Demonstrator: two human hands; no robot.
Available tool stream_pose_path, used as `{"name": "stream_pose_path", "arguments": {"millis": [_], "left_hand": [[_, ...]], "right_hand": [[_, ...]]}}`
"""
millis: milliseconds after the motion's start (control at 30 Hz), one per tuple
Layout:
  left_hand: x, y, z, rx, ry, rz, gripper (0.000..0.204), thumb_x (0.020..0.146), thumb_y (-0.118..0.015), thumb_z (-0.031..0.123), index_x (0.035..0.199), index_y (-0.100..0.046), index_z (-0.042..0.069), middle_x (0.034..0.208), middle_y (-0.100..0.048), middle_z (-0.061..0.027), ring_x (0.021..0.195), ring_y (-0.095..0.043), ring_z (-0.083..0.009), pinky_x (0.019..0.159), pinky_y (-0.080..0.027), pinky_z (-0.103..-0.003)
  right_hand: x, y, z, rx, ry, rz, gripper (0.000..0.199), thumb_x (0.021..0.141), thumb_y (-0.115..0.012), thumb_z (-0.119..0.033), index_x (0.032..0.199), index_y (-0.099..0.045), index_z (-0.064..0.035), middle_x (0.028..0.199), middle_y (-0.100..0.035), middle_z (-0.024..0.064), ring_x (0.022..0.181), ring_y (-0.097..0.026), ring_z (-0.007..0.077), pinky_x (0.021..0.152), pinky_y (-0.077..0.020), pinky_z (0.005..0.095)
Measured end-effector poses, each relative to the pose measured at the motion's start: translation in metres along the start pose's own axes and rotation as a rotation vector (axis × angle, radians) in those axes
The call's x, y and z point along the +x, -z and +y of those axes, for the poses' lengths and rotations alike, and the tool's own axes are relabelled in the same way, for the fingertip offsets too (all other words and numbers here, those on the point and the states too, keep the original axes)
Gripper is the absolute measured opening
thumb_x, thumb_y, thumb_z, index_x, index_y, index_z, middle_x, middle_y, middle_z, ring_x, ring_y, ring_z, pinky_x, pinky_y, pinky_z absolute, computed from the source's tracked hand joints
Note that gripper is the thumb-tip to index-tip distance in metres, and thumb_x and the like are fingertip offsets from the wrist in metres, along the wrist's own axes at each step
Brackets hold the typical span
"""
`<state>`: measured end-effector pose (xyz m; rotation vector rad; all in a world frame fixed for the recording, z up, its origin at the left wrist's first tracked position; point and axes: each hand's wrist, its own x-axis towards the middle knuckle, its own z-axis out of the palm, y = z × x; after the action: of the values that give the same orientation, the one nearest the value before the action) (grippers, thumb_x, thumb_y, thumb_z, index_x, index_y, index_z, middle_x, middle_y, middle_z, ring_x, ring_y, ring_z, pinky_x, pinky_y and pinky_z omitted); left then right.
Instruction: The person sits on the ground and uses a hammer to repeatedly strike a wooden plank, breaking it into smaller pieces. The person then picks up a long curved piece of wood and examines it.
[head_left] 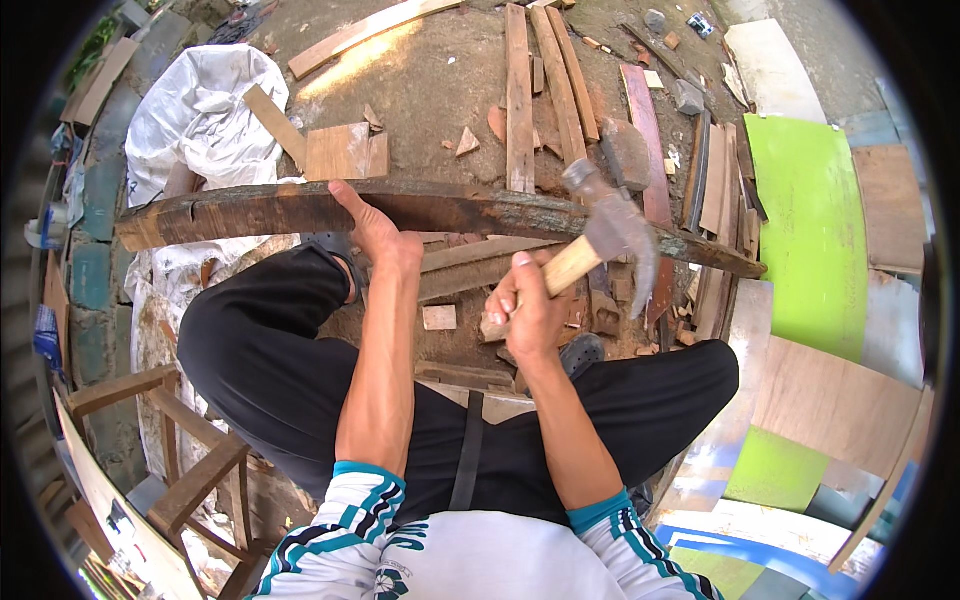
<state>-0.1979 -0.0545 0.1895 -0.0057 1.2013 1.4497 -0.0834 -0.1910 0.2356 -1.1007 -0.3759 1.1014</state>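
A long, dark, rough wooden beam (265,211) lies crosswise in front of me, above my knees. My left hand (380,232) is closed around its near side left of the middle, with the thumb up over its face. My right hand (530,312) grips the wooden handle of a claw hammer (622,232). The hammer's rusty metal head is raised and overlaps the right part of the beam in view. Whether it touches the wood I cannot tell. Its claw points down towards my right knee.
Several loose planks (520,100) and wood scraps lie on the dirt ground ahead. A white sack (205,110) is at the far left, a wooden frame (205,480) at the near left. Right of me are a green panel (808,230) and plywood sheets (835,400).
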Motion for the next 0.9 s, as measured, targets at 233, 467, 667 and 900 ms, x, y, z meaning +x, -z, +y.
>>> {"name": "stream_pose_path", "arguments": {"millis": [233,467,667,900], "left_hand": [[0.022,0.010,-0.007,-0.049,0.018,0.047,0.134,0.063,-0.064,0.089,0.156,-0.021,0.004,0.159,-0.027,-0.0098,0.143,-0.030,-0.0305,0.118,-0.017,-0.059],[0.014,0.000,-0.008,-0.025,0.015,-0.009,0.119,0.070,-0.061,0.086,0.154,-0.027,0.009,0.158,-0.032,-0.0076,0.141,-0.034,-0.0310,0.117,-0.026,-0.055],[0.017,0.010,-0.007,-0.056,-0.015,0.004,0.122,0.069,-0.063,0.086,0.153,-0.027,0.005,0.156,-0.033,-0.0094,0.140,-0.036,-0.0311,0.117,-0.027,-0.055],[0.015,0.001,-0.009,-0.022,0.002,0.015,0.121,0.068,-0.062,0.087,0.153,-0.029,0.007,0.157,-0.034,-0.0092,0.140,-0.036,-0.0308,0.117,-0.022,-0.060]], "right_hand": [[0.025,-0.007,0.007,-0.185,-0.358,0.070,0.025,0.092,-0.065,-0.016,0.076,-0.048,-0.0081,0.054,-0.045,0.0003,0.038,-0.041,0.0101,0.035,-0.0347,0.0281],[0.012,-0.008,0.029,-0.205,-0.222,0.091,0.024,0.094,-0.062,-0.014,0.076,-0.048,-0.0063,0.054,-0.045,0.0003,0.039,-0.043,0.0099,0.036,-0.0352,0.0282],[0.027,-0.012,-0.001,-0.172,-0.187,0.006,0.023,0.094,-0.063,-0.015,0.077,-0.051,-0.0049,0.055,-0.046,0.0002,0.038,-0.043,0.0093,0.034,-0.0352,0.0277],[0.026,-0.006,0.036,-0.389,-0.360,-0.009,0.023,0.093,-0.063,-0.013,0.077,-0.049,-0.0059,0.054,-0.046,0.0003,0.038,-0.041,0.0098,0.034,-0.0357,0.0285]]}}
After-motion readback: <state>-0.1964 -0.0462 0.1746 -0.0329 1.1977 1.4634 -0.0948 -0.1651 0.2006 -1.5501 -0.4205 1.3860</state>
